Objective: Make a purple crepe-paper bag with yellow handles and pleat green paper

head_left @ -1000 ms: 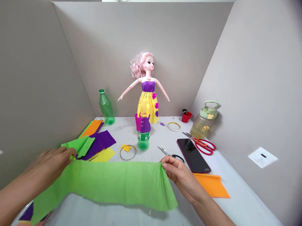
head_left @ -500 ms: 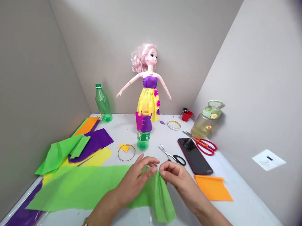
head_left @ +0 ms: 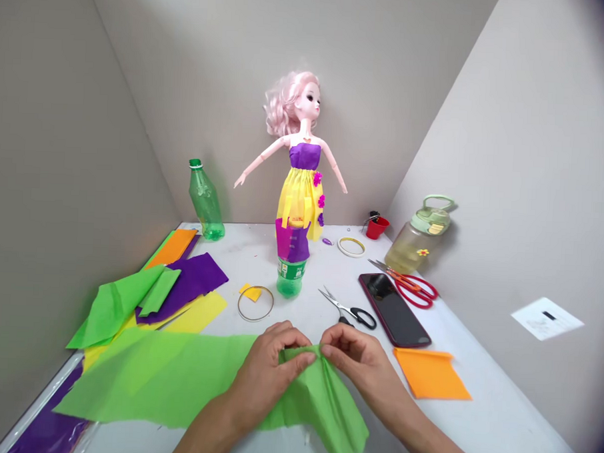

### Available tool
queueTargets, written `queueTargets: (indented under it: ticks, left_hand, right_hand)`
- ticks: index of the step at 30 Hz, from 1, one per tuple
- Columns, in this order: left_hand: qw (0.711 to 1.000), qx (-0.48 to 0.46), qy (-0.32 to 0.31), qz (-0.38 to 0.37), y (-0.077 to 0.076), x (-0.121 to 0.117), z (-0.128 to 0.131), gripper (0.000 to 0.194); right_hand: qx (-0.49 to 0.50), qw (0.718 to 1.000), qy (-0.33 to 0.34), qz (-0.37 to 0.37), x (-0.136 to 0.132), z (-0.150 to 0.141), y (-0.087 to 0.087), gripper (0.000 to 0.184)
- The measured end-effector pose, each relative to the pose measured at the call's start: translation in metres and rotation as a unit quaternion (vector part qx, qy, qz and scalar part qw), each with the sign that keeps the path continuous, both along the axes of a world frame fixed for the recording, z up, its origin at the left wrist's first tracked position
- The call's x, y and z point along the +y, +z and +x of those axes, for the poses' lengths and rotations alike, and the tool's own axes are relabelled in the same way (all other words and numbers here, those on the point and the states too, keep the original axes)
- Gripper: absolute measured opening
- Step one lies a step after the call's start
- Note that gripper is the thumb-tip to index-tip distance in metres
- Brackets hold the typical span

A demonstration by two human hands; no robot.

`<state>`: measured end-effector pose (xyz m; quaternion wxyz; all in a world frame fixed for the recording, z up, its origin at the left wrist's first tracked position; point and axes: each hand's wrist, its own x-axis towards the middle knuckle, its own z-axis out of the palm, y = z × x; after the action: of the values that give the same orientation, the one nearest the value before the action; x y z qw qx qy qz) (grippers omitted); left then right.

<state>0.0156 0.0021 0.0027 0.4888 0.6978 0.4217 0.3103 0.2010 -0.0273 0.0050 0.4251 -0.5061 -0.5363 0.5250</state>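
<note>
A long strip of green crepe paper lies across the front of the table. My left hand pinches its upper edge between thumb and fingers. Right beside it, my right hand grips the same edge, where the paper is gathered into folds. The short end of the strip fans out below my right hand. Beyond my hands stands a doll in a purple top and yellow skirt, behind or on a cut green bottle base wrapped in purple; which one, I cannot tell.
Black-handled scissors, a phone, red-handled scissors and orange paper lie to the right. A drink bottle stands behind them. A metal ring, purple paper and a green bottle are on the left.
My left thumb and fingers have closed on the strip's edge, next to my right hand. The free end has swung slightly right and spread. The view has shifted a little.
</note>
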Motion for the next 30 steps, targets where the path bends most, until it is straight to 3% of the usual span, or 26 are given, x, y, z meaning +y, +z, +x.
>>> queueTargets:
  ticks: [16,30]
  left_hand:
    - [0.998,-0.02,0.03,-0.042,0.0014,-0.0057,0.0018,0.021]
    - [0.998,-0.016,0.052,0.026,-0.0066,-0.0073,0.0048,0.014]
  right_hand:
    - [0.03,0.999,0.005,-0.021,0.0,0.0,0.0035,0.029]
    - [0.064,0.997,0.034,-0.04,0.0004,0.0013,0.0013,0.027]
